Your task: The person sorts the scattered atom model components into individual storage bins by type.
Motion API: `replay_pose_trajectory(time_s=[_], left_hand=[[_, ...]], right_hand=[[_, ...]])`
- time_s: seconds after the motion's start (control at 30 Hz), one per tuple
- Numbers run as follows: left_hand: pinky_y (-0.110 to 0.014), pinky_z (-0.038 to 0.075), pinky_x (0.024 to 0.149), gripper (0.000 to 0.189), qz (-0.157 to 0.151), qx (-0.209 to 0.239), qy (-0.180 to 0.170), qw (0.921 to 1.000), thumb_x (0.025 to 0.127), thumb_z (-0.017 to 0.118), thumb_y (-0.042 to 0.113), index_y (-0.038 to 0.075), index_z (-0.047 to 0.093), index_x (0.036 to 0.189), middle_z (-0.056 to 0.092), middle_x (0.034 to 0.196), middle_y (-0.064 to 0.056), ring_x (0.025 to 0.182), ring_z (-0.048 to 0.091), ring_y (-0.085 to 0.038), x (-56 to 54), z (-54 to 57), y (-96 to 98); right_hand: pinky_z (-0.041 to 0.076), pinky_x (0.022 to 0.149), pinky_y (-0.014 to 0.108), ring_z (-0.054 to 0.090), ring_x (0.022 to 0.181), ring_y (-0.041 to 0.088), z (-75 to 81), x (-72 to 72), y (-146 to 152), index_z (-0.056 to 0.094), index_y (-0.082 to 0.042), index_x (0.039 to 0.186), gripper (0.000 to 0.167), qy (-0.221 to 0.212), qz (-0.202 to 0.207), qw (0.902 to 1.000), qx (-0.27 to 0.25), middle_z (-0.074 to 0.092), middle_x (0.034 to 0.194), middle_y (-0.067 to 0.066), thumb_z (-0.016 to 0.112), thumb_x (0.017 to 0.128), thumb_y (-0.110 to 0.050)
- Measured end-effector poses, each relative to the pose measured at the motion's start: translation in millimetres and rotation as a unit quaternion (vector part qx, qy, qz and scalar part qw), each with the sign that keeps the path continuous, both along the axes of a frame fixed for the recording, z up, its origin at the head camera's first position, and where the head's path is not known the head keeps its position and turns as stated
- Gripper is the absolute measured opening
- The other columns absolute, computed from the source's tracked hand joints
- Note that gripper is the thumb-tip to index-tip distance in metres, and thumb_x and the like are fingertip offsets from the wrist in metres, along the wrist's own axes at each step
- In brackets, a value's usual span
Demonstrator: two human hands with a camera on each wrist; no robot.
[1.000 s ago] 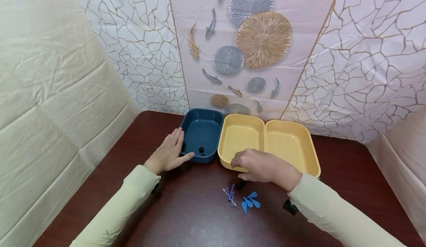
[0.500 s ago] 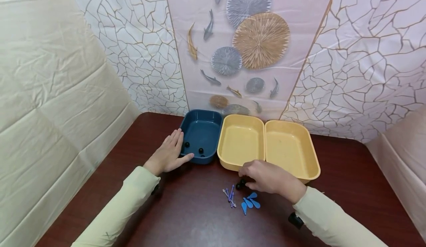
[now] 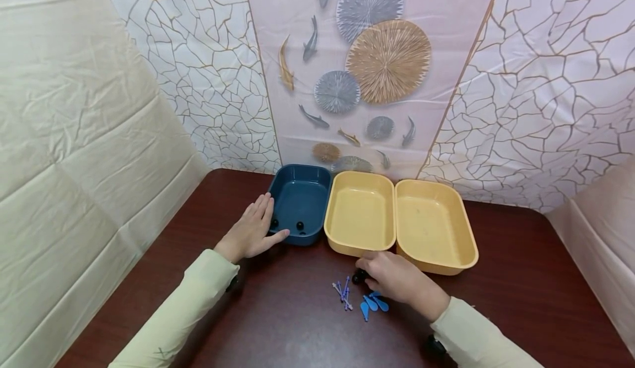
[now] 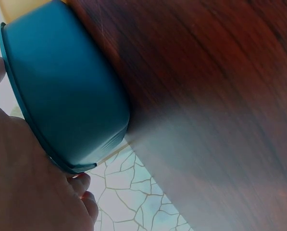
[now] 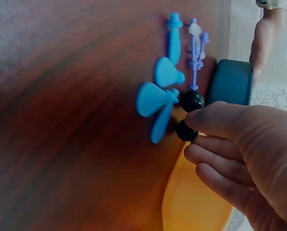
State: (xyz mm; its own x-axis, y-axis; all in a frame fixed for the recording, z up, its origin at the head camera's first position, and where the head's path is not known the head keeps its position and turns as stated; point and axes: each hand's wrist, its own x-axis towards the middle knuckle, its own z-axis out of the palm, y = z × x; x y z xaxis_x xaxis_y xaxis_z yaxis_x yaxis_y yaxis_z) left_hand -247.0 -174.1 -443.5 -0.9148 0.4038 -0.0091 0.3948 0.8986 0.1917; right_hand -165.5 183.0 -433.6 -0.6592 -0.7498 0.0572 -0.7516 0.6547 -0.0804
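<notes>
My left hand [image 3: 250,229] rests on the near left rim of the dark blue bin [image 3: 302,197], fingers straight and thumb spread. Some small black balls [image 3: 300,225] lie in that bin near its front wall, partly behind the thumb. In front of the yellow bins, my right hand [image 3: 394,277] pinches a black ball [image 5: 185,131] between thumb and fingertips, low over the table. Another black ball [image 5: 192,100] is right beside the thumb tip. Close by are several blue paddle-shaped pieces [image 3: 370,303] and a cluster of thin purple sticks with knobbed ends [image 3: 342,292].
Two yellow bins, a middle one [image 3: 361,247] and a right one [image 3: 436,266], stand side by side to the right of the blue bin. Behind them hangs a patterned cloth [image 3: 297,147]. The dark red-brown table [image 3: 278,324] carries everything.
My right hand has come down and nearer to the black balls, its fingers closing on one. A ball in the blue bin has rolled about a little. The left hand stays put.
</notes>
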Motion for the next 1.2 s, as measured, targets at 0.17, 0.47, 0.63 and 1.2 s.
replay_pose_trajectory(time_s=[0.17,0.47,0.63,1.2], left_hand=[[-0.057,0.017,0.134,0.099,-0.004,0.0,0.003,1.0,0.104,0.045,0.065,-0.007,0.016,0.166,0.011,0.177,-0.024,0.165,0.013,-0.043,-0.1,0.2,-0.7],[-0.057,0.017,0.134,0.099,-0.006,-0.001,0.003,1.0,0.104,0.045,0.065,-0.006,0.017,0.166,0.012,0.177,-0.023,0.165,0.013,-0.043,-0.4,-1.3,-0.2],[-0.058,0.016,0.134,0.099,0.0,0.005,-0.002,1.0,0.104,0.045,0.065,-0.006,0.015,0.166,0.01,0.177,-0.023,0.165,0.012,-0.043,0.3,-0.6,-0.8],[-0.057,0.015,0.134,0.1,-0.003,0.006,-0.009,0.9999,0.104,0.044,0.065,-0.007,0.013,0.166,0.009,0.177,-0.025,0.165,0.011,-0.043,2.5,3.6,-1.3]], right_hand=[[0.058,0.066,0.028,0.069,0.081,0.014,-9.2,1.7,0,0.072,-0.009,0.099,0.019,0.02,-0.018,0.9996,0.004,0.069,0.094,0.003,0.086,0.086,-0.008],[0.056,0.063,0.027,0.067,0.078,0.013,-15.4,4.6,7,0.07,-0.01,0.093,0.017,0.029,-0.017,0.999,-0.031,0.067,0.091,0.001,0.084,0.085,-0.004],[0.055,0.064,0.025,0.066,0.079,0.012,-10.6,5.7,11,0.07,-0.01,0.093,0.018,0.016,-0.009,0.9992,-0.036,0.067,0.09,0.002,0.084,0.085,-0.005],[0.049,0.062,0.02,0.056,0.073,0.002,29.9,4.1,12,0.069,-0.013,0.088,0.016,-0.014,0.01,0.999,-0.041,0.065,0.083,-0.004,0.083,0.085,-0.006]])
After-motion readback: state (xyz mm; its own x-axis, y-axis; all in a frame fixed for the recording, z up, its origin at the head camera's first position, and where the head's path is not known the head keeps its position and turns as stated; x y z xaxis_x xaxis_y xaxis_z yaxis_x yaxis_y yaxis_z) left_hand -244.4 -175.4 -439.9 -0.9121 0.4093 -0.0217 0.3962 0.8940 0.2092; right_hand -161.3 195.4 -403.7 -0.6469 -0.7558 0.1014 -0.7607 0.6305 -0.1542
